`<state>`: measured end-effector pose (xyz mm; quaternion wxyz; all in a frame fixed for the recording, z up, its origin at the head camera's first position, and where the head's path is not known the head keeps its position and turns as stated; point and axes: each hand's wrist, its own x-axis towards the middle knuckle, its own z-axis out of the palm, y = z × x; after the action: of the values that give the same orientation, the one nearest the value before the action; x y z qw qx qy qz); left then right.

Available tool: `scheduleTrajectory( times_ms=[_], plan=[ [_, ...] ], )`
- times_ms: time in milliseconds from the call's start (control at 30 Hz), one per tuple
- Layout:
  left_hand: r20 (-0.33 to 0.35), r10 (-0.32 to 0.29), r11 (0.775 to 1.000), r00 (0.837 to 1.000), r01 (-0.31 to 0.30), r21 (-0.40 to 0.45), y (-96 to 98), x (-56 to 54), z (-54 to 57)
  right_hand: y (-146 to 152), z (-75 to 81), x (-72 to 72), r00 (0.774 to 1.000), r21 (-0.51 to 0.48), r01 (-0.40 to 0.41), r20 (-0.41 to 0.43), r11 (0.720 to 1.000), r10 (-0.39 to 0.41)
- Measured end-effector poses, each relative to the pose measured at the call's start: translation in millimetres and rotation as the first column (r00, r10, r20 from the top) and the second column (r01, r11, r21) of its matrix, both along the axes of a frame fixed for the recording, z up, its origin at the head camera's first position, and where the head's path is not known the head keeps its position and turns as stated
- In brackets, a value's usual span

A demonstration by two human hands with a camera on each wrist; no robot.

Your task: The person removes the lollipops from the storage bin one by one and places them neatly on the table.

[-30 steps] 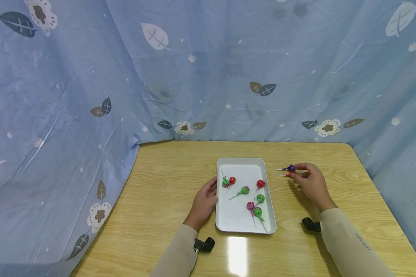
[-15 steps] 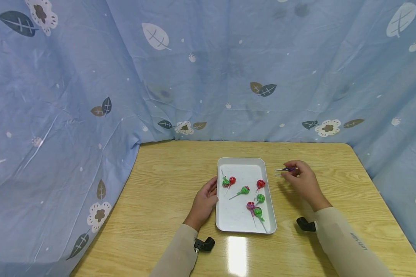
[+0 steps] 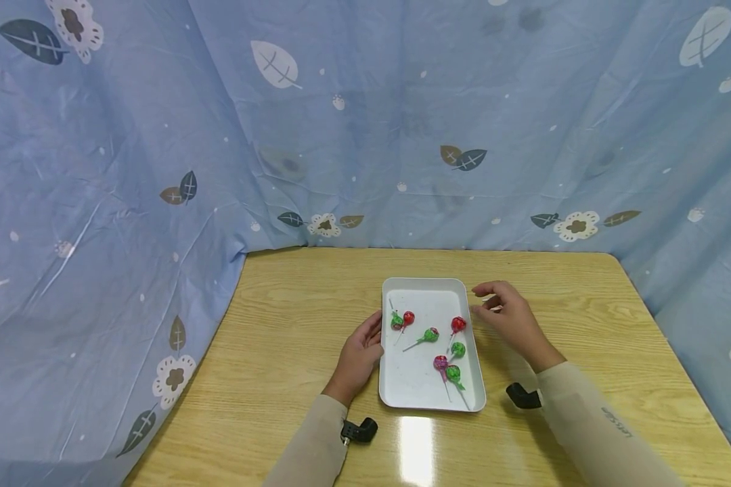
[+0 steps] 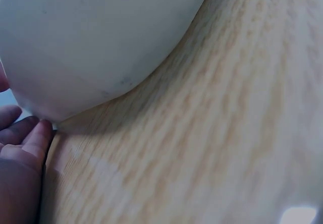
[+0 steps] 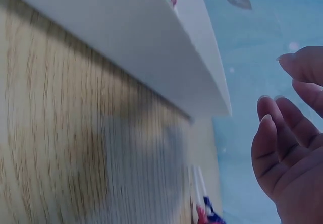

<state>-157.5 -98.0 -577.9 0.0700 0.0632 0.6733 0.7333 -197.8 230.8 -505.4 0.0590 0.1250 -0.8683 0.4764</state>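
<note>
A white tray [image 3: 408, 382] holds several wrapped lollipops, among them a red one [image 3: 409, 317], a green one [image 3: 430, 335] and a pink one [image 3: 441, 362]. My left hand [image 3: 355, 358] rests against its left side, fingertips low on the wall [image 4: 96, 37] in the left wrist view. Just beyond the tray's right rim is my right hand [image 3: 510, 323], thumb and fingers apart with nothing between them. The right wrist view shows a red lollipop [image 5: 201, 215] and a purple lollipop [image 5: 214, 214] side by side on the table, below that hand. From the head view, the hand mostly hides this pair.
The wooden table [image 3: 304, 304] ends at the back against a blue patterned curtain [image 3: 365, 135], which also hangs along both sides. A small black camera [image 3: 361, 430] sits on the left wrist, another camera [image 3: 522, 396] on the right.
My right hand has moved left, away from the heads of the red and purple lollipops, past their sticks to the tray's right rim. The left hand and tray stay put.
</note>
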Motion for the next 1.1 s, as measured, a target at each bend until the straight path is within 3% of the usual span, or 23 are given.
scheduleTrajectory(
  times_ms=[733, 1100],
  plan=[
    [0.008, 0.013, 1.000, 1.000, -0.013, 0.009, 0.8, 0.5, 0.9, -46, 0.8, 0.8, 0.985, 0.023, -0.169, 0.021, 0.985, 0.169],
    [0.011, 0.006, 1.000, 1.000, -0.006, 0.020, 0.2, 0.7, 0.0, -60, 5.9, -0.5, 0.980, 0.037, -0.197, 0.025, 0.980, 0.196]
  ],
)
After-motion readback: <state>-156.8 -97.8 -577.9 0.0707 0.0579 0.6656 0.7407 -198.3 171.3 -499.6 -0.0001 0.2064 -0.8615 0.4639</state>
